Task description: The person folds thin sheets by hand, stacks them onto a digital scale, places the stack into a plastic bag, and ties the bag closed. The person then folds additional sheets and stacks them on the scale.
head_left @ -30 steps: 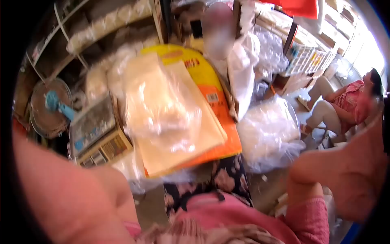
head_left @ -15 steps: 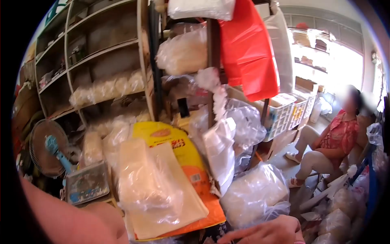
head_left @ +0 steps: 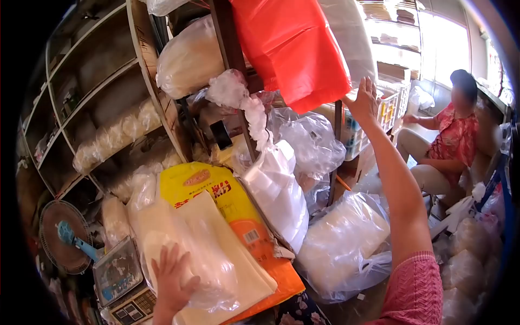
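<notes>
My left hand [head_left: 174, 279] lies with spread fingers on a clear plastic bag [head_left: 211, 271] of pale contents. That bag rests on flat cream sheets [head_left: 246, 284], over a yellow and orange printed sack [head_left: 246, 216]. My right arm is stretched forward, and my right hand [head_left: 364, 103] is raised with fingers extended and thumb apart. It is beside the lower right corner of a hanging red plastic bag [head_left: 303, 59] and below a whitish bag [head_left: 352, 38]. Whether the thumb touches the red bag, I cannot tell.
A seated person [head_left: 452, 130] is at the right. Wooden shelves [head_left: 97, 103] and a fan [head_left: 65, 235] stand at the left. A clear bag with a pale block [head_left: 344, 249] lies right of the sack. White crates [head_left: 387, 108] stand behind my right hand.
My right hand has risen from the bottom edge to the red bag. My left hand has come onto the clear bag. The view has shifted, and the seated person's arm is now raised.
</notes>
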Available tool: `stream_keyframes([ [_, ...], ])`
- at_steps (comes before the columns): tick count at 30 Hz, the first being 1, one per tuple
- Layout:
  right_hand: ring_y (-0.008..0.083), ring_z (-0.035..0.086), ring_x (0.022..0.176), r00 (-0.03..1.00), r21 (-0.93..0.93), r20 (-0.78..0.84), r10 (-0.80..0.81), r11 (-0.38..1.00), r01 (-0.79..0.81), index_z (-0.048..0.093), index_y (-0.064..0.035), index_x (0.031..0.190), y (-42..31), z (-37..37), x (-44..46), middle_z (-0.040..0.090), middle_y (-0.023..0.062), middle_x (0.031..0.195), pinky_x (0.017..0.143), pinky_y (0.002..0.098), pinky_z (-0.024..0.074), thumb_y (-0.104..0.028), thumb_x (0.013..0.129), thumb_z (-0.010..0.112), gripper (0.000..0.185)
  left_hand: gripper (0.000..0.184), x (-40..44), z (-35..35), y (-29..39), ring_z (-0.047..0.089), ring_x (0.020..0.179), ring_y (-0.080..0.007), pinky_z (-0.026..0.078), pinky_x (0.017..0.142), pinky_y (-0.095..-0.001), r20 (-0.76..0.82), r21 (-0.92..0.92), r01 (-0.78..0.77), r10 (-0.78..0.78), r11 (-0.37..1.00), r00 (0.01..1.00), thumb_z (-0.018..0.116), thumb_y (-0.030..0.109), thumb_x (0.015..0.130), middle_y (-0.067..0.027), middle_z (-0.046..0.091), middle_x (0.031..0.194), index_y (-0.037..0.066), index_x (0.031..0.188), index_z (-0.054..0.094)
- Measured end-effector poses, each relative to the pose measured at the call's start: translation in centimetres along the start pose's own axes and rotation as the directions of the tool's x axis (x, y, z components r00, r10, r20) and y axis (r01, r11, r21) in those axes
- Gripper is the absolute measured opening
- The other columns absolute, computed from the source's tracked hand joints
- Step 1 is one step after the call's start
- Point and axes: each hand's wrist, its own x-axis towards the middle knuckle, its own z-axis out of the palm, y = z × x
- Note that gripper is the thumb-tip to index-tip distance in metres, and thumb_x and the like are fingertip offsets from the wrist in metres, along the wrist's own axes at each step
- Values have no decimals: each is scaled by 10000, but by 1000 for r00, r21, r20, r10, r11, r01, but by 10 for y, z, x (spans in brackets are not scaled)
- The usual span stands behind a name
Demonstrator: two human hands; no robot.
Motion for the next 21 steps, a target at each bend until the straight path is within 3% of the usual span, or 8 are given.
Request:
stream_keyframes([
  [3,366,202,1398,993,-140,111,41,990,-25,282,6,1423,-8,24,22,231,155,1516,1071,601,228,-444,803,668,858,574,10,23,10,263,1353,-412,56,1073,-628,-18,110,-65,67,992,998,581,475,818,-157,385,1429,104,1255,554],
  [4,324,361,1328,993,-174,-83,-85,982,69,474,-47,1304,-3,39,24,438,148,1389,1033,637,239,-378,836,642,598,557,14,26,16,270,1348,-412,61,1065,-638,-31,138,-86,91,987,995,581,454,819,-148,389,1429,102,1249,560],
  [7,270,527,1165,992,-140,-27,-127,983,122,625,-112,1039,3,39,33,614,94,1139,1013,599,285,-291,840,639,268,541,18,25,16,266,1353,-406,59,1073,-626,-24,120,-44,47,992,999,579,432,823,-143,383,1437,99,1248,559],
  [8,244,611,970,950,-168,-228,-214,970,178,632,-134,838,1,35,30,664,41,908,948,510,363,-231,835,626,97,538,18,25,14,264,1354,-404,59,1076,-621,-26,111,-32,35,993,999,578,426,823,-142,382,1438,98,1249,558],
  [12,247,621,897,898,76,-293,-329,928,365,638,-128,812,0,6,28,669,49,827,841,408,407,-209,824,613,85,532,16,25,12,257,1359,-399,58,1087,-601,-43,92,-15,19,996,999,575,409,828,-140,377,1442,93,1256,549],
  [15,238,622,896,846,69,-173,-505,850,522,646,-124,788,12,-4,35,668,55,804,853,413,406,-209,790,650,85,527,16,26,12,253,1361,-398,56,1091,-594,-58,98,-32,38,995,998,568,399,837,-136,376,1444,92,1264,541],
  [19,249,605,824,843,103,-156,-515,841,532,623,-112,732,10,-68,29,622,61,705,840,389,400,-264,722,717,179,517,16,16,12,245,1364,-404,81,1095,-584,-19,41,-45,46,998,999,572,360,846,-161,365,1445,71,1272,524],
  [21,267,595,807,851,141,-80,-518,840,524,605,-100,739,14,-91,35,602,90,685,804,395,415,-337,665,758,292,505,11,12,14,247,1361,-412,110,1097,-577,-193,-22,-91,85,996,977,582,321,850,-186,363,1438,46,1267,513],
])
